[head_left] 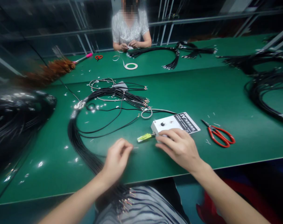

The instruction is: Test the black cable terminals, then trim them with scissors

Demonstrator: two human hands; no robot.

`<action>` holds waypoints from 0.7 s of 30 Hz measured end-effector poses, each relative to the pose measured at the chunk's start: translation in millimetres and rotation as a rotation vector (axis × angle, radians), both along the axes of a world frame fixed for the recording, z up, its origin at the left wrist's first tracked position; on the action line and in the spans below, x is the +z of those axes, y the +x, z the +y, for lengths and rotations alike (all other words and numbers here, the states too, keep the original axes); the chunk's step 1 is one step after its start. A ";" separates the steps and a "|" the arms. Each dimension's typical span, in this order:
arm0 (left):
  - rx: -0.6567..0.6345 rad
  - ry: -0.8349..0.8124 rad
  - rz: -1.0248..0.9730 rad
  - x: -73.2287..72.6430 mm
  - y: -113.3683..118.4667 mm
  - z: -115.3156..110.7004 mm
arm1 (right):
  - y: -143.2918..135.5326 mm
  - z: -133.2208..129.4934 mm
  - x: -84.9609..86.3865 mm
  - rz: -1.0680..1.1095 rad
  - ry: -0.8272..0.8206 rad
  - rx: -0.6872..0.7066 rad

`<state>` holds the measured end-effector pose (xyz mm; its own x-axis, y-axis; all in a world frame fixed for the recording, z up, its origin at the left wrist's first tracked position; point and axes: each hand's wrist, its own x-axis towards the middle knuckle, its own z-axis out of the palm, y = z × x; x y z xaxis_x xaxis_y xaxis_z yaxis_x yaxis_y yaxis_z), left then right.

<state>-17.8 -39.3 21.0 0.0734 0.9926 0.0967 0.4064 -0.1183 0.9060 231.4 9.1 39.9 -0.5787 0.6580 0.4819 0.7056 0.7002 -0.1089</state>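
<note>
A white control box [166, 125] with a knob and a black label plate stands on the green table. A yellow-green piece [144, 137] sticks out from its left side. My right hand [178, 146] rests against the front of the box, fingers apart and bent, with nothing visible in them. To the left, my left hand [118, 155] has thumb and fingers pinched together; a thin pale strand shows at the fingertips, too small to name. A thick bundle of black cables [79, 143] curves beside my left hand and hangs over the table's front edge, its wire ends near my lap.
Red-handled scissors [222, 136] lie right of the box. Black cable piles [260, 90] lie at right, more [15, 124] at left. Across the green table [202, 90], a person [131, 29] handles something small near a tape roll [131, 66]. A brown duster [48, 73] lies back left.
</note>
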 end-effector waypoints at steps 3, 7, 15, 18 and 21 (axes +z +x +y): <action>0.047 -0.063 -0.020 -2.6 1.5 4.9 | 8.7 10.1 -0.5 -0.042 0.014 -0.013; 0.068 -0.077 -0.007 -3.3 3.2 9.9 | -9.9 11.3 2.2 -0.034 0.047 -0.057; 0.022 -0.024 0.029 -0.1 5.4 12.1 | -62.5 4.7 -0.8 -0.055 0.032 0.155; 0.043 -0.021 0.034 -0.5 4.9 17.5 | -55.8 14.4 -1.0 -0.048 0.039 0.103; 0.074 -0.031 0.032 -2.9 4.7 24.8 | -44.3 26.3 3.0 -0.103 0.052 0.037</action>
